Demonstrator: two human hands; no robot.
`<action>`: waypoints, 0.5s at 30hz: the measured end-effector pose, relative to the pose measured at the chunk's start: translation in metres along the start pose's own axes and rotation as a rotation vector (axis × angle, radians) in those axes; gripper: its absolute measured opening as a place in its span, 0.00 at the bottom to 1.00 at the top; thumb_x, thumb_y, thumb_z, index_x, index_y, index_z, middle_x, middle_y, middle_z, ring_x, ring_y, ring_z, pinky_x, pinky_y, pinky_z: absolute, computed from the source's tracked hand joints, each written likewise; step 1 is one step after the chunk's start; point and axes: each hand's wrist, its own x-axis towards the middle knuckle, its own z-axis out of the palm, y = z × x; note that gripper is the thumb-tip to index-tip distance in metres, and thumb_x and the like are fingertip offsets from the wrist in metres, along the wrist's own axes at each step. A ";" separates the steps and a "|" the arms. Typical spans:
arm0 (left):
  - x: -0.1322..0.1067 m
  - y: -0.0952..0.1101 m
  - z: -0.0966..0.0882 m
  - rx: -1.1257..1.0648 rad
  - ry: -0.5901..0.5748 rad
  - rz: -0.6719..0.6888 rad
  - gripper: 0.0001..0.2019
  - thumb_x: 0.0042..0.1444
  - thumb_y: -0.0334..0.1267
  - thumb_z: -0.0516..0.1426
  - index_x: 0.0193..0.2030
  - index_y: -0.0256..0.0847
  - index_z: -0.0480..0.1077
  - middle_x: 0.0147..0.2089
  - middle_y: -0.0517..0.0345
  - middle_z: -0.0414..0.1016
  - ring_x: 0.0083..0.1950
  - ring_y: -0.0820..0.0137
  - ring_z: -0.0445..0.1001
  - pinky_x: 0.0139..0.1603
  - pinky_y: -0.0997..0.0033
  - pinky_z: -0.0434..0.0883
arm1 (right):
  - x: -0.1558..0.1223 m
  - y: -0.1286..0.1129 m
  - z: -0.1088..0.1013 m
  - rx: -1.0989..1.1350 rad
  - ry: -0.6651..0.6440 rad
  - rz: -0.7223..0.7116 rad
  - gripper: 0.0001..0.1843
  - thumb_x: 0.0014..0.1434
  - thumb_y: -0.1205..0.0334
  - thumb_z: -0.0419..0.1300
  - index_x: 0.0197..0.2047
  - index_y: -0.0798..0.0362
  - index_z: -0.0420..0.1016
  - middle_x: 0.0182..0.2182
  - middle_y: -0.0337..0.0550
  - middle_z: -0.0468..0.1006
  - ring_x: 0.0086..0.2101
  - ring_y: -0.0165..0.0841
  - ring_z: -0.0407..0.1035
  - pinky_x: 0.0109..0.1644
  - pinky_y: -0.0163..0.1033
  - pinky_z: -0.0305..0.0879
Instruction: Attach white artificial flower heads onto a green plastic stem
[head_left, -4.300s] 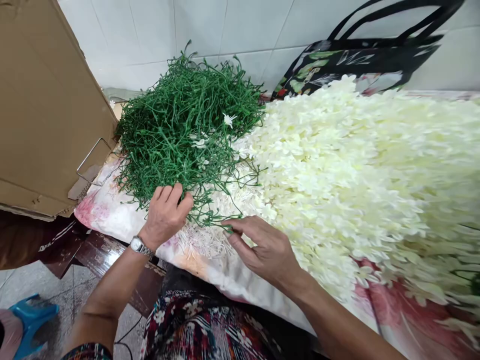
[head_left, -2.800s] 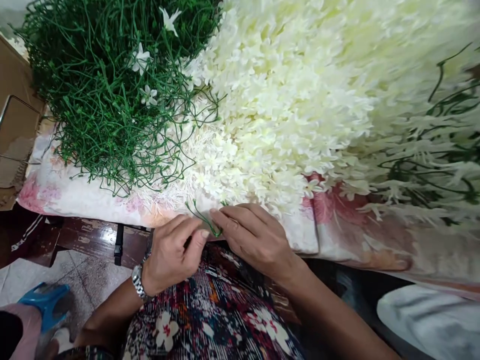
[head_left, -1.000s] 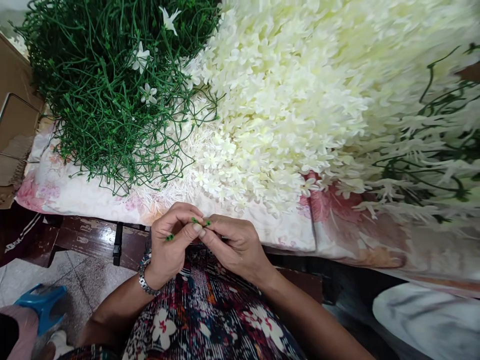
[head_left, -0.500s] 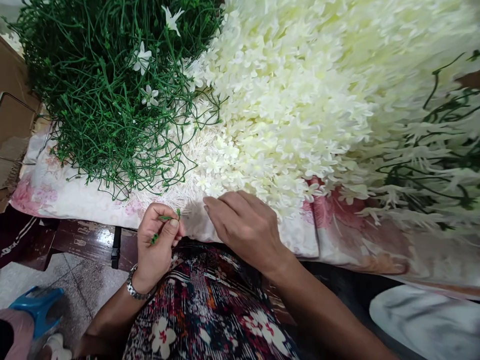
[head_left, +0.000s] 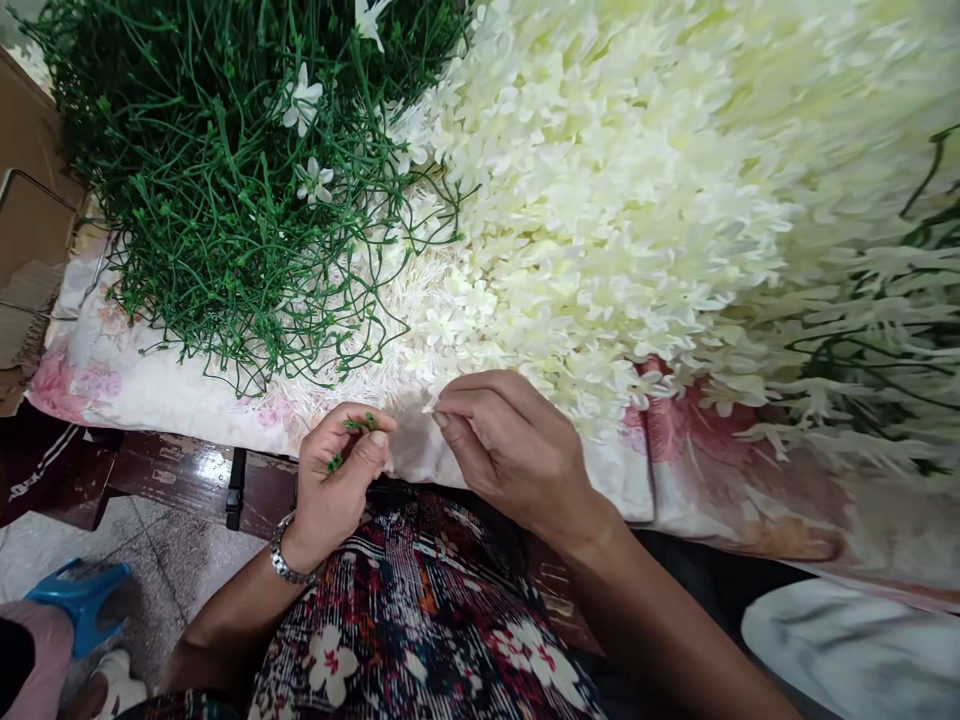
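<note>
My left hand (head_left: 337,470) is closed round a green plastic stem (head_left: 360,424), with small green tips showing between thumb and fingers. To its right, my right hand (head_left: 517,450) pinches a tiny white piece (head_left: 429,408) between thumb and forefinger; its exact kind is too small to make out. Both hands are over the near edge of a floral cloth (head_left: 180,395), a short gap apart. Just beyond them lie thin white plastic bits (head_left: 382,370) and a wide heap of cream-white artificial flowers (head_left: 585,230).
Green plastic stems (head_left: 232,220) are piled at the left, with a few white flowers among them. Finished-looking flowered stems (head_left: 885,340) lie at the right. A cardboard box (head_left: 34,150) is at the left edge, and a blue stool (head_left: 82,605) stands on the floor beside a person's leg.
My right hand has turned, bringing its pinched thumb and forefinger with the tiny white piece into view. My left hand still holds the green stem. The whole view has shifted slightly.
</note>
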 end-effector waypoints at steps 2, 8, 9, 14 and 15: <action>0.002 0.000 0.004 0.039 0.025 0.056 0.04 0.49 0.35 0.55 0.33 0.40 0.67 0.23 0.63 0.61 0.22 0.81 0.57 0.21 0.81 0.56 | -0.001 -0.001 -0.002 0.062 0.009 0.010 0.05 0.51 0.72 0.52 0.32 0.56 0.64 0.29 0.44 0.69 0.33 0.29 0.63 0.36 0.36 0.63; 0.006 0.000 0.015 0.280 0.030 0.139 0.05 0.47 0.36 0.56 0.31 0.37 0.67 0.26 0.60 0.65 0.25 0.78 0.61 0.25 0.79 0.61 | -0.006 -0.006 -0.003 -0.022 -0.013 -0.043 0.05 0.51 0.70 0.52 0.33 0.54 0.65 0.28 0.43 0.70 0.32 0.30 0.64 0.36 0.37 0.63; 0.006 -0.001 0.015 0.302 0.047 0.153 0.05 0.48 0.36 0.56 0.30 0.37 0.67 0.26 0.60 0.66 0.25 0.77 0.62 0.26 0.79 0.62 | -0.008 -0.007 -0.003 -0.016 -0.004 -0.039 0.05 0.51 0.70 0.53 0.33 0.54 0.65 0.29 0.43 0.70 0.33 0.30 0.64 0.36 0.37 0.64; 0.001 -0.002 0.016 0.284 -0.037 0.139 0.03 0.49 0.34 0.55 0.30 0.37 0.66 0.25 0.61 0.66 0.25 0.77 0.64 0.27 0.78 0.64 | -0.019 -0.011 -0.004 0.132 0.072 0.051 0.16 0.49 0.68 0.55 0.44 0.56 0.63 0.38 0.49 0.69 0.40 0.33 0.64 0.40 0.40 0.66; 0.000 -0.002 0.017 0.290 -0.081 0.128 0.03 0.49 0.34 0.54 0.30 0.37 0.66 0.25 0.60 0.66 0.25 0.77 0.64 0.27 0.78 0.64 | -0.022 -0.012 -0.004 0.169 0.075 0.054 0.17 0.49 0.69 0.55 0.45 0.55 0.63 0.37 0.48 0.70 0.38 0.32 0.65 0.38 0.39 0.66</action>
